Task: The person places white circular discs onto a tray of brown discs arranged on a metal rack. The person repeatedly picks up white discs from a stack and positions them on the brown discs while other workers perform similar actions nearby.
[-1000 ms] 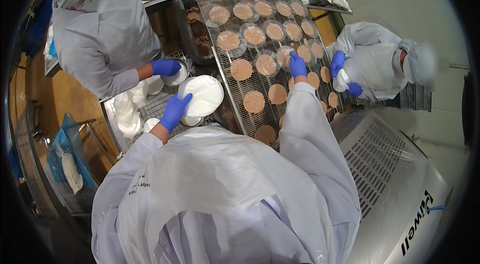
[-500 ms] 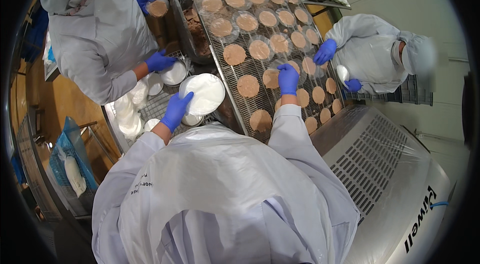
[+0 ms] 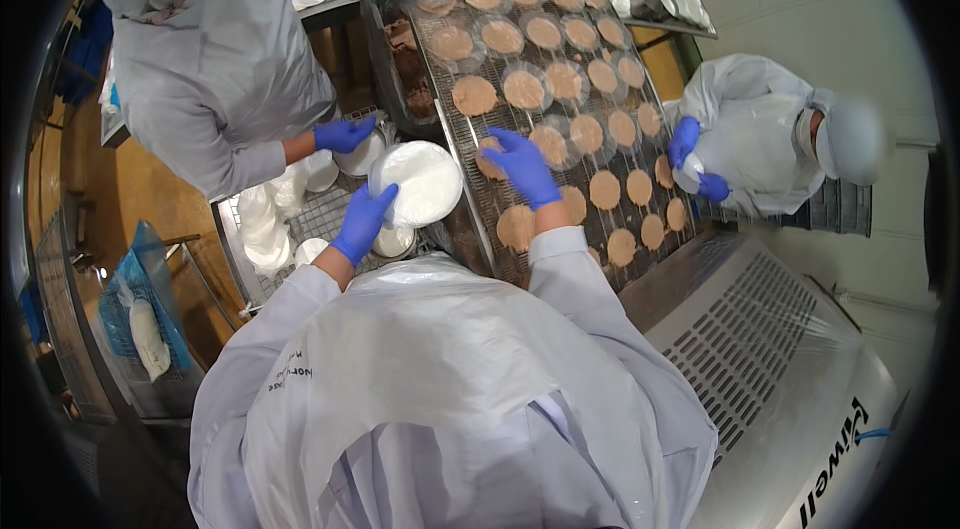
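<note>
Left hand [image 3: 362,222] grasps a round white plate [image 3: 418,181]; right hand [image 3: 523,165] lies spread, released, on a tan patty [image 3: 490,161].

The patty sits on the wire rack [image 3: 462,119], right of the plate. A blue bag [image 3: 140,314] hangs far left.

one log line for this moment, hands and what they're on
left hand: holds white round container | right hand: on a round patty on wire rack | co-workers around rack

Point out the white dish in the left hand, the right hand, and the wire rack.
white dish [image 3: 420,181], head view, centre of its face
right hand [image 3: 522,165], head view, back of the glove
wire rack [image 3: 452,119], head view, left edge
</note>
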The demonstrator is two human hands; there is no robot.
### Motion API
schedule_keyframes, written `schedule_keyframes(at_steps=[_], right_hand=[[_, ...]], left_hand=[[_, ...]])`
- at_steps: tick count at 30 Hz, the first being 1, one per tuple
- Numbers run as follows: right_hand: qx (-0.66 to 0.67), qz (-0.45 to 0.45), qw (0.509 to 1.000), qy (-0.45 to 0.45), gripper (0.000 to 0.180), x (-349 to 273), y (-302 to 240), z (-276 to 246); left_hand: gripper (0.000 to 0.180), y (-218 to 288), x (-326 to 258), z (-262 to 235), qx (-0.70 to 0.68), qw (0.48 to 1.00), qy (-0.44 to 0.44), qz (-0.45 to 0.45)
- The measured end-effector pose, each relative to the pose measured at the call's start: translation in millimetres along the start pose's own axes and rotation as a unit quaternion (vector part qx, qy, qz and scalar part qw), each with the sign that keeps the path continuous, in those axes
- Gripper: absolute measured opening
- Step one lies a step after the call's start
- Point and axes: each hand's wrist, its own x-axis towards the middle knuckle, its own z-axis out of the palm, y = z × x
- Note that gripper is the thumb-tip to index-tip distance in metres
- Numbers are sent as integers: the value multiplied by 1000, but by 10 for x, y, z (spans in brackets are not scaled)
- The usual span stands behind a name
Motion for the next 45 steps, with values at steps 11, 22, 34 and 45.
schedule_keyframes(at_steps=[11,22,34,45], right_hand=[[-59,23,997,32,27,-101,93,-362],[168,98,981,-9,35,-160,-345,32],[125,-13,991,-39,31,-269,-238,310],[-368,-29,928,53,21,503,721,-1082]], left_hand=[[39,-42,51,77,45,999,12,28],[43,370,42,405,-12,1000,-25,1],[43,185,-3,293,4,998,-55,-3],[45,180,-198,52,-159,976,-130,-75]])
